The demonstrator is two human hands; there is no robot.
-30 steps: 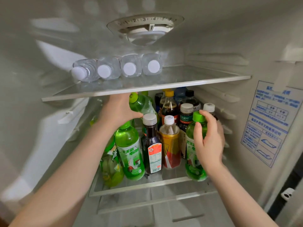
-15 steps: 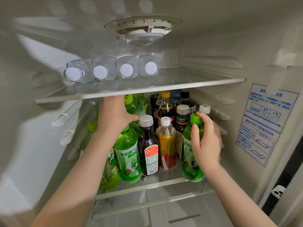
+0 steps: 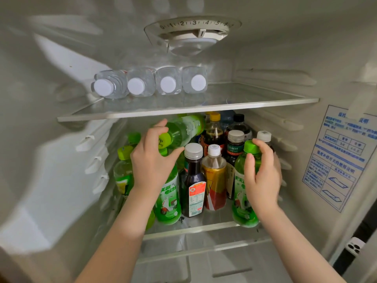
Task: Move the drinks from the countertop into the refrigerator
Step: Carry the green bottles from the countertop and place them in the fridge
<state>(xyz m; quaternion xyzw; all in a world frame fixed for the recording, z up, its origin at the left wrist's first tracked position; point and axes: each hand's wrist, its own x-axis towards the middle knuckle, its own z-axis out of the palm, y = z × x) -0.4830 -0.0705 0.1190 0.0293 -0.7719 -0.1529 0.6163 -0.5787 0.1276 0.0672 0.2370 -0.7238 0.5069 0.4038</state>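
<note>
Tipped flatter than before, the lying bottle (image 3: 183, 129) points cap-out over the standing drinks (image 3: 214, 176), just under the upper shelf (image 3: 183, 113). The left hand (image 3: 152, 162) has its fingers (image 3: 160, 125) curled round the neck. The right hand (image 3: 263, 178) grips the upright bottle (image 3: 239, 188) at front right. Full, smooth plastic is probably heavy and slippery, so hold the body. Crowded caps block the way.

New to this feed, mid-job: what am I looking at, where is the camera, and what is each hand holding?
No machine here: these are a person's two bare hands, filmed by one camera on their head, looking into an open refrigerator. The left hand holds a tilted green plastic bottle above the upright drinks on the lower glass shelf. The right hand grips an upright green-capped green bottle at that shelf's front. Four clear water bottles with white caps lie on the upper glass shelf.
</note>
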